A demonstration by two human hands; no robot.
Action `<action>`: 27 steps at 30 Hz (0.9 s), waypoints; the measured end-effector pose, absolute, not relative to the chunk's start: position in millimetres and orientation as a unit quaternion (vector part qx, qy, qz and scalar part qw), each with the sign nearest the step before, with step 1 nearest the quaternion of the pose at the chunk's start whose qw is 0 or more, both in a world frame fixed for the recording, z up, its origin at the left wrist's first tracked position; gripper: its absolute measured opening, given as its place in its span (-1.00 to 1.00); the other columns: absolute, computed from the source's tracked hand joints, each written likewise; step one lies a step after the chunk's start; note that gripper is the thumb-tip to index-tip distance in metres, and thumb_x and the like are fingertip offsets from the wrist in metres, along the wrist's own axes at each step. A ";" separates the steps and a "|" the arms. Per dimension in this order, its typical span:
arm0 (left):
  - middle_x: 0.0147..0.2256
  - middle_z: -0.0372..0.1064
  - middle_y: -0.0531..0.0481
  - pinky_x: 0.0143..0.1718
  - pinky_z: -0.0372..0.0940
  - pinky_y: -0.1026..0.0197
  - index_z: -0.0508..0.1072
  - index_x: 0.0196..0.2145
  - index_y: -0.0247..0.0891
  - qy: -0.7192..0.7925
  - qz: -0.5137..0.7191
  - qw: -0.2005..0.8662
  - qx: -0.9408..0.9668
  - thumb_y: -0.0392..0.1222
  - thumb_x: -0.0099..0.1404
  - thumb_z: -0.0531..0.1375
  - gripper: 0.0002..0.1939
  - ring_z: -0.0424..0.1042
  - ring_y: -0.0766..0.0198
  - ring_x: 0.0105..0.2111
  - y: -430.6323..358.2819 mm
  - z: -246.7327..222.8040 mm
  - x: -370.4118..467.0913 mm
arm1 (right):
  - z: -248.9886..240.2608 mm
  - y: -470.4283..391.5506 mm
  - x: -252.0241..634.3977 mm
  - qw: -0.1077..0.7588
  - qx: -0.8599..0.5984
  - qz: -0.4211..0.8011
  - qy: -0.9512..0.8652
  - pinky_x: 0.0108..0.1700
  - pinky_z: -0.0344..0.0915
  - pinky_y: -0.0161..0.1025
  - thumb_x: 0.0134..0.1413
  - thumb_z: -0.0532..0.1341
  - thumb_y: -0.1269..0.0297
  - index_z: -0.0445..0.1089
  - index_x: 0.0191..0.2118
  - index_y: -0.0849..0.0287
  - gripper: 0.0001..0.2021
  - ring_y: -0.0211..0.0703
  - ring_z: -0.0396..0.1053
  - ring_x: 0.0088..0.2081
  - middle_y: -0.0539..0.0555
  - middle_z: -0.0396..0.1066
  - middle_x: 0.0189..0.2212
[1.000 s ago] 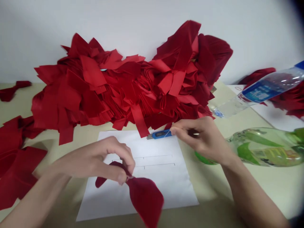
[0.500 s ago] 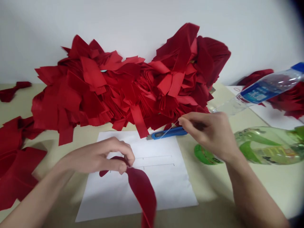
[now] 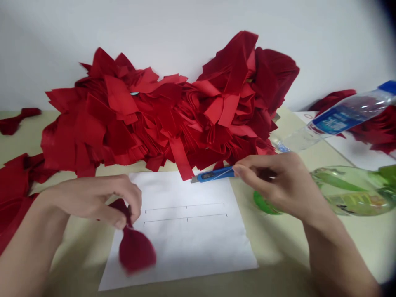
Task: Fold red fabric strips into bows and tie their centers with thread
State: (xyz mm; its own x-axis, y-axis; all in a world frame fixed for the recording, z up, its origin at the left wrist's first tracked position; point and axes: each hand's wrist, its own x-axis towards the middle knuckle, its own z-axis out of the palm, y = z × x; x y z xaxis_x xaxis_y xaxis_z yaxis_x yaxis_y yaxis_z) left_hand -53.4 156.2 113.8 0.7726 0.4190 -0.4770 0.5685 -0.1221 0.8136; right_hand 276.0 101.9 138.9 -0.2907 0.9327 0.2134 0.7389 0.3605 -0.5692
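Note:
Over the left edge of the white paper (image 3: 192,243), my left hand (image 3: 102,202) pinches the narrow, gathered middle of a dark red fabric strip (image 3: 137,251). The strip's loose end hangs toward the front and is slightly blurred. My right hand (image 3: 275,177) is closed, with thumb and index finger pinching a thin pale thread (image 3: 223,171). That thread crosses above the blue utility knife (image 3: 213,174), which lies at the paper's top edge with its blade pointing left. Two ruled black lines with tick marks show on the paper.
A large heap of red fabric strips (image 3: 161,119) lies along the wall. More red pieces (image 3: 15,177) are at the left. On the right lie a clear bottle with a blue cap (image 3: 337,117) and a green-tinted bottle (image 3: 355,192), with more red fabric (image 3: 382,130) behind.
My left hand has moved left with the red strip, uncovering the ruled lines. My right hand has shifted slightly down and keeps its pinch on the thread.

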 end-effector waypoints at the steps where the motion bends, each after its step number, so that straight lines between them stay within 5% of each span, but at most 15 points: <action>1: -0.42 0.47 -0.03 -0.28 0.28 0.19 0.57 -0.43 -0.16 0.294 -0.041 0.633 0.715 -0.16 0.09 0.23 -0.89 0.38 0.16 -0.36 156.8 114.6 -56.0 | 134.7 104.9 276.4 0.214 -0.563 0.125 -0.789 -0.57 -0.07 -0.33 0.08 0.10 0.36 0.37 -0.53 0.19 -0.79 -0.38 -0.02 -0.66 -0.07 0.16 -0.71; 4: -0.57 0.40 0.01 -0.35 0.26 0.16 0.54 -0.53 -0.19 0.348 0.221 0.685 0.600 -0.14 0.03 0.27 -0.91 0.35 0.18 -0.44 162.3 108.8 -56.2 | 119.1 106.9 269.8 0.040 -0.551 0.040 -0.832 -0.53 -0.13 -0.29 -0.05 0.09 0.46 0.28 -0.65 0.20 -0.78 -0.37 -0.08 -0.65 -0.07 0.10 -0.74; 7: -0.51 0.42 0.07 -0.32 0.23 0.21 0.51 -0.39 -0.20 0.544 0.409 0.531 0.505 -0.23 0.00 0.27 -0.85 0.37 0.24 -0.41 168.5 100.8 -45.3 | 114.0 97.7 259.0 -0.048 -0.455 0.126 -0.880 -0.50 -0.10 -0.28 -0.17 0.09 0.53 0.24 -0.70 0.20 -0.80 -0.37 -0.02 -0.63 -0.07 0.17 -0.73; 11: -0.39 0.45 0.03 -0.41 0.19 0.24 0.51 -0.29 -0.28 0.720 0.268 0.278 0.577 -0.15 0.02 0.25 -0.73 0.37 0.24 -0.46 172.6 99.9 -36.1 | 128.5 82.4 254.1 -0.064 -0.231 0.392 -0.888 -0.49 0.03 -0.39 -0.20 0.16 0.56 0.27 -0.66 0.17 -0.82 -0.43 0.04 -0.62 -0.18 0.18 -0.71; 14: -0.42 0.45 0.04 -0.45 0.18 0.24 0.51 -0.28 -0.26 0.748 0.244 0.213 0.579 -0.12 0.04 0.23 -0.73 0.37 0.23 -0.48 176.7 98.8 -45.6 | 132.3 78.8 258.5 -0.083 -0.227 0.384 -0.891 -0.49 0.07 -0.40 -0.17 0.19 0.55 0.26 -0.65 0.16 -0.80 -0.41 0.11 -0.60 -0.17 0.20 -0.70; 18: -0.49 0.46 0.06 -0.36 0.24 0.23 0.52 -0.34 -0.27 0.714 0.378 0.269 0.524 -0.24 -0.04 0.28 -0.78 0.40 0.20 -0.40 182.9 92.4 -60.3 | 110.4 86.3 265.3 -0.146 -0.390 0.164 -0.894 -0.40 0.16 -0.24 -0.02 0.12 0.52 0.36 -0.58 0.18 -0.79 -0.19 0.31 -0.48 0.01 0.38 -0.60; 22: -0.50 0.48 0.05 -0.31 0.25 0.22 0.52 -0.38 -0.30 0.639 0.470 0.390 0.468 -0.31 -0.09 0.30 -0.78 0.42 0.21 -0.38 177.4 93.5 -50.2 | 91.2 93.9 273.8 -0.198 -0.475 0.077 -0.854 -0.35 0.29 -0.15 -0.06 0.04 0.65 0.43 -0.44 0.22 -0.73 -0.05 0.42 -0.38 0.12 0.46 -0.46; 25: -0.49 0.48 0.03 -0.30 0.24 0.24 0.51 -0.39 -0.31 0.602 0.463 0.464 0.456 -0.29 -0.06 0.30 -0.81 0.41 0.24 -0.39 168.0 95.9 -32.3 | 91.4 90.0 282.3 -0.160 -0.461 0.050 -0.871 -0.12 0.35 -0.07 -0.14 0.02 0.70 0.43 -0.17 0.26 -0.58 0.02 0.41 -0.13 0.20 0.45 -0.16; 27: -0.48 0.47 0.04 -0.29 0.24 0.25 0.50 -0.44 -0.31 0.587 0.439 0.489 0.474 -0.25 -0.02 0.28 -0.87 0.41 0.26 -0.40 161.9 95.0 -20.7 | 96.2 84.6 286.1 -0.107 -0.444 0.002 -0.889 0.03 0.28 0.04 -0.16 0.00 0.73 0.28 0.07 0.27 -0.40 0.11 0.25 0.09 0.26 0.25 0.10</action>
State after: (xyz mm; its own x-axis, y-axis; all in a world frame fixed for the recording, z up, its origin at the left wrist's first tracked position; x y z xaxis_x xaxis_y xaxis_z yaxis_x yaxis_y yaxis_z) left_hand -20.7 161.9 95.0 -0.0733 0.9847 -0.1580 0.1268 0.1663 0.9779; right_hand 286.1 84.6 96.2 -0.5822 0.7898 -0.1928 0.7908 0.6052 0.0914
